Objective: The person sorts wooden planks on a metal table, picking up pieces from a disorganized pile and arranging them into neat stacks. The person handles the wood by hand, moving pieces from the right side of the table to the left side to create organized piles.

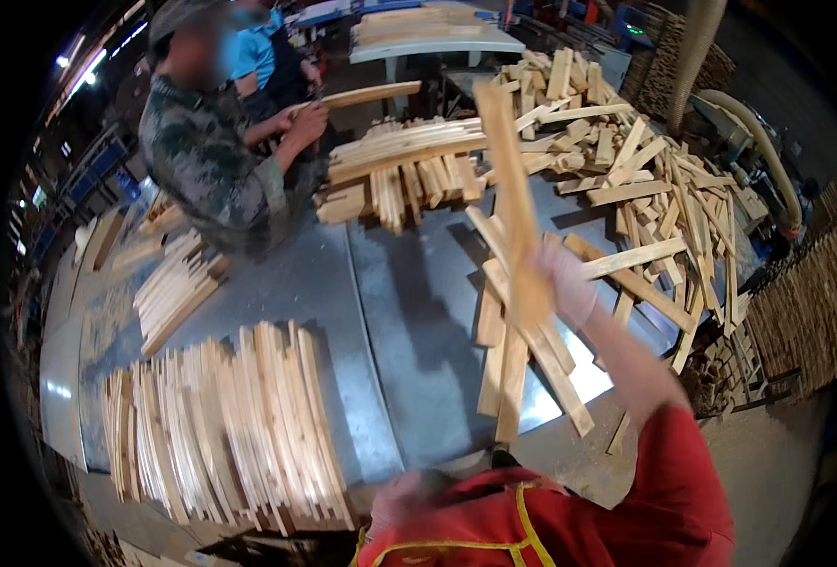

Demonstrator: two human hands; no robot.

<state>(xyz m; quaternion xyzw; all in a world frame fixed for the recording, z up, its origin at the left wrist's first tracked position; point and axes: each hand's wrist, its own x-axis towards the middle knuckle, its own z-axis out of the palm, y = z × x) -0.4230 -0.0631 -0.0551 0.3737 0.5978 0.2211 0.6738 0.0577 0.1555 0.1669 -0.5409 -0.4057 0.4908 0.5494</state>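
My right hand (567, 281), which looks pale and perhaps gloved, grips a long wooden board (510, 189) near its lower end. The board is raised on end above the metal table (418, 331) and slightly blurred. Beneath it, several loose boards (506, 378) lie crossed at different angles. My left hand (401, 501) is low, close to my body at the table's near edge. Blur smears its fingers, and nothing held shows. To its left, a row of narrow boards (220, 425) lies side by side on the table.
A big jumbled heap of wood pieces (636, 180) covers the table's far right. Stacked boards (404, 151) stand at the far middle. Across the table, a person in camouflage (215, 161) holds a board (371, 94); a smaller bundle (178, 288) lies nearby. Stacked wood (806, 293) stands at right.
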